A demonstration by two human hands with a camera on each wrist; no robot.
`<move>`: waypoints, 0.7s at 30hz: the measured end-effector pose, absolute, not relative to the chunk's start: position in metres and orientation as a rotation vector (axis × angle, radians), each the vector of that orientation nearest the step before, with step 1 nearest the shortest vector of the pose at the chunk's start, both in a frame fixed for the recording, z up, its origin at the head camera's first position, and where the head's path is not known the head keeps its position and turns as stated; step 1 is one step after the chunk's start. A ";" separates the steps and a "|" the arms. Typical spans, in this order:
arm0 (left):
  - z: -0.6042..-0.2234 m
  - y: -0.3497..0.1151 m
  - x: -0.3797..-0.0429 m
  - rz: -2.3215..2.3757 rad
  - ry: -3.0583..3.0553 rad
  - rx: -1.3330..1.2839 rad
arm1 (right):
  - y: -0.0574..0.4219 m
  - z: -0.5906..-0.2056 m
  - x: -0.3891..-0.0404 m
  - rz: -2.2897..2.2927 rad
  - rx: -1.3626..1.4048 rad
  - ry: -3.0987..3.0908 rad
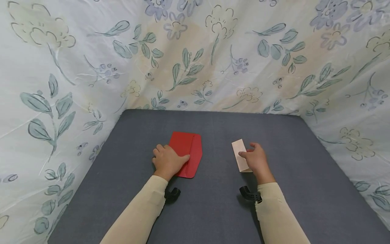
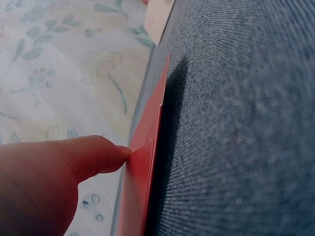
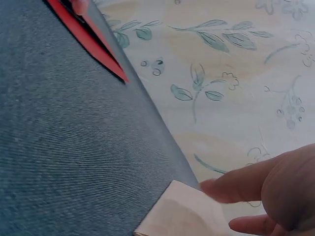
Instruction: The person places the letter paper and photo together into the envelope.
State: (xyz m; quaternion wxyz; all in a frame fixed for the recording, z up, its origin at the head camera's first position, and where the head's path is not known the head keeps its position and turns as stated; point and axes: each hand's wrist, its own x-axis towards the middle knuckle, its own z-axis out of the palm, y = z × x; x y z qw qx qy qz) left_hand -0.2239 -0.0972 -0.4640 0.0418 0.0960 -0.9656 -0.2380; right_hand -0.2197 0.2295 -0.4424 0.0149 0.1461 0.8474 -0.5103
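On the grey cloth lies a red envelope [image 1: 182, 139], its flap side to the right. My left hand [image 1: 167, 162] holds it at its left edge, the thumb [image 2: 96, 155] across its face and the other fingers around the left side. In the left wrist view, the envelope [image 2: 142, 162] is tilted slightly off the cloth, with a shadow beneath. Farther right is a pale folded paper [image 1: 240, 156]. My right hand [image 1: 256, 161] is at its right side, thumb over the paper, the other fingers loosely bent and apart beyond its edge.
A dark grey cloth-covered table [image 1: 213, 210] spreads under both hands. Floral fabric [image 1: 195, 67] rises behind the table and along both sides. A black strap [image 1: 173, 194] is on the left wrist, another black strap [image 1: 250, 195] on the right.
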 end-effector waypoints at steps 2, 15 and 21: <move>-0.464 -0.097 -0.224 -0.727 -2.952 0.288 | 0.227 -0.444 -0.220 -1.546 0.457 2.676; -0.465 -0.095 -0.221 -0.743 -2.928 0.285 | 0.214 -0.452 -0.222 -1.097 0.472 2.982; -0.466 -0.094 -0.220 -0.732 -2.932 0.290 | 0.215 -0.452 -0.220 -1.060 0.478 2.983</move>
